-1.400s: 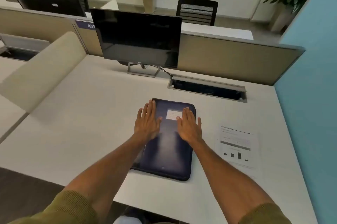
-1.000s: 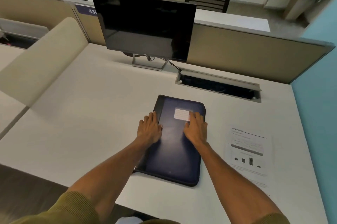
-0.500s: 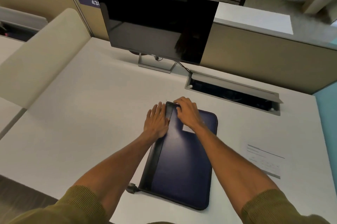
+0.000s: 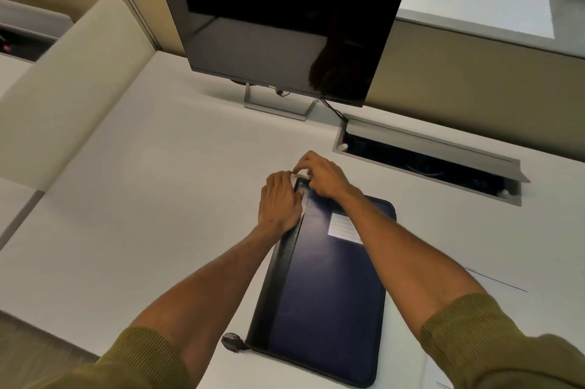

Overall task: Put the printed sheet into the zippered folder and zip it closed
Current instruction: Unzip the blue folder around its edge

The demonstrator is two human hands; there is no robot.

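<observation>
Left hand [image 4: 278, 203] flat on the zippered folder's [image 4: 319, 300] far-left edge; right hand [image 4: 319, 174] pinching at its corner; bare desk [image 4: 142, 198] left of the zippered folder.

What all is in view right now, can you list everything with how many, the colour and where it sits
Folder: one, dark blue with a black zip edge, flat on the desk in front of the person, a white label on its cover.
Printed sheet: one, white, on the desk right of the folder, mostly hidden by the right arm.
Monitor: one, black, screen off, on a silver stand at the back of the desk.
Cable hatch: one, grey, lid open, in the desk right of the monitor.
Desk: one, white.
Divider panels: beige, behind and left of the desk.
Left hand: flat on the folder's far left corner.
Right hand: fingers pinched at that same corner, by the zip.
</observation>
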